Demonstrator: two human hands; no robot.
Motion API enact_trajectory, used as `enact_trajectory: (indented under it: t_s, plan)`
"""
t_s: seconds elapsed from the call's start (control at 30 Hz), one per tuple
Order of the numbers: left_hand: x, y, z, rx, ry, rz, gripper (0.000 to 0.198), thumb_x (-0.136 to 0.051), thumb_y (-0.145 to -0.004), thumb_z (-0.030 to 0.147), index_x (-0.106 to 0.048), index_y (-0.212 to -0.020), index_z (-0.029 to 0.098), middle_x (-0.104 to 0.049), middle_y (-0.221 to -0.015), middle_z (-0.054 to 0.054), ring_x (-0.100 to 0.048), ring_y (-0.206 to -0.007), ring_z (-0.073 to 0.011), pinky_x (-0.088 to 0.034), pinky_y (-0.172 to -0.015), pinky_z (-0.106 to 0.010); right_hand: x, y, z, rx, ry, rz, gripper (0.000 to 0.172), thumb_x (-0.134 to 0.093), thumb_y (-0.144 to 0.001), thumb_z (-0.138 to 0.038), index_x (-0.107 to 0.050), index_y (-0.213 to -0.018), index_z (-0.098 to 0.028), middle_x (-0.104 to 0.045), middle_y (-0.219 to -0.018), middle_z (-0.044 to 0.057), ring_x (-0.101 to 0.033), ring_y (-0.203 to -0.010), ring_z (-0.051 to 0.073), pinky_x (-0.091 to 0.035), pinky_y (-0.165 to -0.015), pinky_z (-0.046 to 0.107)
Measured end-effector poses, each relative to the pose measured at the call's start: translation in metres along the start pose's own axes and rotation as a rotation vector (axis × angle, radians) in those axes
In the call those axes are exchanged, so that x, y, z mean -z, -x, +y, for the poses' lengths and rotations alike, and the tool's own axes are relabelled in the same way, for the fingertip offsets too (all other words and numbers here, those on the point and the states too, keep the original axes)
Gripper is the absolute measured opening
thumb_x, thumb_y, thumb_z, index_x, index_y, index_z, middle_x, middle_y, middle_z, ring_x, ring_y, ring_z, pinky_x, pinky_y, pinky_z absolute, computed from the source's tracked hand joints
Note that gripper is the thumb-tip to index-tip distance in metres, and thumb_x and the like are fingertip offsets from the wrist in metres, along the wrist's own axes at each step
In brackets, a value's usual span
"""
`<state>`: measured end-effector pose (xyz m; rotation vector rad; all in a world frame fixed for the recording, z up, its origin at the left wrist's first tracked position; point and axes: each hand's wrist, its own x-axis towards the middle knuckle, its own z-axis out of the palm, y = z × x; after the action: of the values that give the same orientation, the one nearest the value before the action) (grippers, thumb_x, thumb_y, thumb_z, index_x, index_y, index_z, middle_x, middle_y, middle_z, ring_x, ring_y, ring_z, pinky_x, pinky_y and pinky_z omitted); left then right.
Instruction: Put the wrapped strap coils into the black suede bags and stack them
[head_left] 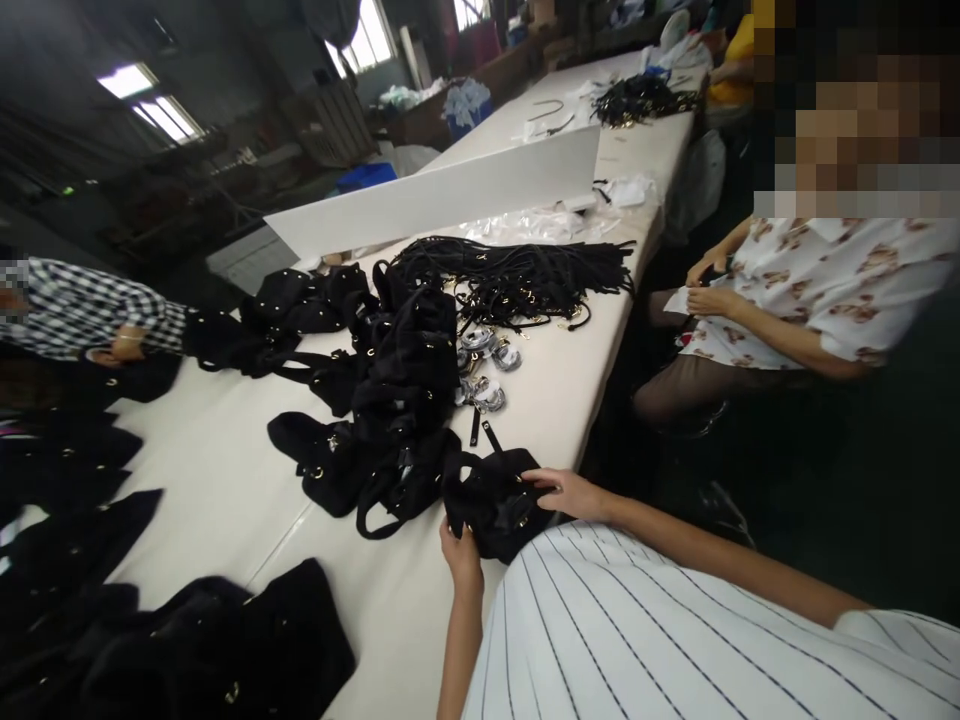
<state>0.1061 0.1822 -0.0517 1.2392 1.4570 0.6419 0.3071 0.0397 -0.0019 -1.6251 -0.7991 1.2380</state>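
A small black bag (495,505) with gold-coloured metal fittings and a carry handle lies at the near edge of the table, against my striped shirt. My left hand (463,558) grips its left side, the fingertips partly hidden by the dark fabric. Over the bag's right side, my right hand (568,494) rests with its fingers stretched out and apart, touching the top near a metal fitting. Just beyond the bag lie two short black straps (490,436). A heap of similar black bags (405,370) sits directly to the left and behind.
Clear-wrapped rings of hardware (491,393) and a bundle of black cords (517,265) lie farther up the pale table (300,540). More black bags (217,640) cover the near left. A long white board (442,195) stands across the table. Co-workers sit at right and left.
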Motion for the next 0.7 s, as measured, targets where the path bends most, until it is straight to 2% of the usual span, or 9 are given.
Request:
enact_trajectory:
  t_s: [0.07,0.13,0.23,0.27,0.33,0.4,0.43,0.57,0.7]
  plan:
    - [0.006,0.006,0.001,-0.025,-0.026,-0.038,0.055,-0.054,-0.081,0.027,-0.046,-0.133,0.012,-0.058,-0.134,-0.020,-0.056,-0.127,-0.0289,-0.046,-0.108,-0.046,-0.002,0.008,-0.007,0.019,0.016,-0.057,0.071,-0.071,-0.075,-0.033,-0.050,-0.141,-0.020,-0.051,-0.145,0.013,-0.049,-0.132,0.030,-0.042,-0.110,0.047]
    - [0.012,0.012,0.008,-0.087,-0.053,-0.089,0.059,-0.055,-0.080,0.027,-0.044,-0.138,0.016,-0.051,-0.144,-0.018,-0.048,-0.136,-0.0290,-0.039,-0.114,-0.047,-0.005,0.008,-0.013,0.059,0.040,-0.030,0.080,-0.074,-0.075,-0.043,-0.044,-0.145,-0.019,-0.048,-0.148,0.014,-0.046,-0.135,0.031,-0.038,-0.113,0.050]
    - [0.016,0.022,0.024,-0.192,-0.099,-0.173,0.056,-0.061,-0.073,0.022,-0.057,-0.129,0.021,-0.035,-0.157,-0.012,-0.026,-0.149,-0.0308,-0.024,-0.122,-0.046,-0.013,-0.003,-0.021,0.121,0.033,0.046,0.077,-0.070,-0.079,-0.050,-0.043,-0.145,-0.019,-0.049,-0.146,0.014,-0.046,-0.135,0.029,-0.036,-0.114,0.050]
    - [0.016,0.024,0.029,-0.217,-0.110,-0.205,0.055,-0.063,-0.070,0.019,-0.060,-0.125,0.021,-0.037,-0.157,-0.010,-0.026,-0.149,-0.0315,-0.024,-0.122,-0.046,-0.016,-0.008,-0.024,0.121,0.039,0.061,0.075,-0.070,-0.080,-0.049,-0.044,-0.144,-0.020,-0.051,-0.144,0.013,-0.048,-0.133,0.029,-0.037,-0.114,0.049]
    - [0.011,0.030,0.038,-0.233,-0.112,-0.276,0.058,-0.065,-0.066,0.017,-0.061,-0.123,0.021,-0.052,-0.144,-0.011,-0.043,-0.139,-0.0322,-0.037,-0.116,-0.046,-0.023,-0.019,-0.028,0.101,0.109,0.081,0.074,-0.073,-0.077,-0.043,-0.047,-0.141,-0.019,-0.055,-0.137,0.013,-0.052,-0.128,0.029,-0.040,-0.110,0.048]
    - [0.003,0.033,0.045,-0.211,-0.098,-0.320,0.062,-0.067,-0.066,0.018,-0.057,-0.127,0.019,-0.068,-0.122,-0.012,-0.062,-0.117,-0.0296,-0.051,-0.101,-0.045,-0.030,-0.029,-0.030,0.080,0.245,0.090,0.075,-0.076,-0.070,-0.036,-0.050,-0.138,-0.018,-0.056,-0.130,0.014,-0.055,-0.122,0.030,-0.043,-0.107,0.047]
    - [-0.001,0.034,0.048,-0.197,-0.097,-0.317,0.062,-0.068,-0.067,0.021,-0.055,-0.127,0.018,-0.071,-0.115,-0.012,-0.066,-0.108,-0.0284,-0.054,-0.095,-0.044,-0.035,-0.033,-0.030,0.075,0.315,0.095,0.074,-0.077,-0.068,-0.034,-0.052,-0.136,-0.018,-0.056,-0.127,0.014,-0.056,-0.119,0.030,-0.044,-0.104,0.046]
    - [-0.009,0.034,0.058,-0.191,-0.160,-0.203,0.054,-0.073,-0.068,0.031,-0.058,-0.118,0.014,-0.071,-0.110,-0.015,-0.067,-0.104,-0.0303,-0.052,-0.093,-0.046,-0.051,-0.045,-0.027,0.108,0.475,0.119,0.068,-0.073,-0.065,-0.025,-0.056,-0.131,-0.019,-0.057,-0.120,0.013,-0.059,-0.111,0.032,-0.048,-0.096,0.045]
    - [-0.001,0.034,0.069,-0.302,-0.206,-0.114,0.036,-0.062,-0.071,0.023,-0.060,-0.106,0.017,-0.071,-0.100,-0.009,-0.067,-0.098,-0.0270,-0.051,-0.089,-0.041,-0.050,-0.050,-0.031,0.278,0.453,0.219,0.061,-0.061,-0.065,-0.009,-0.059,-0.125,-0.019,-0.062,-0.119,0.010,-0.058,-0.114,0.029,-0.044,-0.104,0.043]
